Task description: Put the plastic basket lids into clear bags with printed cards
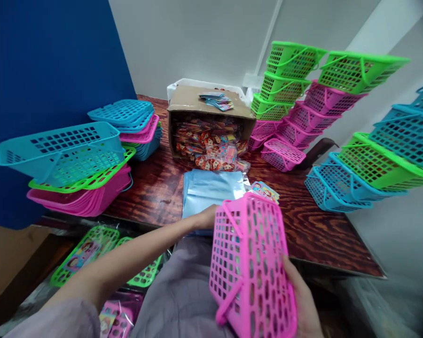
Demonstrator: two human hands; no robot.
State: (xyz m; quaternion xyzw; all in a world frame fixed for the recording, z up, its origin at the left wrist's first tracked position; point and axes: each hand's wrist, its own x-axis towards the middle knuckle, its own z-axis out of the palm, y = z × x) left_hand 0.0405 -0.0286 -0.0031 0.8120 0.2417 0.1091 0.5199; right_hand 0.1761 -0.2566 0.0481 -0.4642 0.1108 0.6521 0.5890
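Note:
A pink plastic basket (264, 263) is tipped up in front of me, its slotted underside facing the camera. My right hand (301, 295) is wrapped round its right side, fingers partly hidden behind it. My left hand (209, 217) reaches to the basket's upper left edge, over the plastic bags; the basket hides its fingers. Beneath and beyond that hand lies a stack of pale blue clear bags (215, 188) on the table. Coloured picture cards (265, 190) poke out just behind the basket. Small coloured contents show through the basket's holes but cannot be made out.
An open cardboard box (172, 101) of wrapped items stands at the back of the wood-grain table (144, 197). Nested baskets (66, 155) sit left. Tall stacks of filled baskets (289, 84) and blue baskets (338, 183) line the right. Bagged baskets (84, 253) lie below, left.

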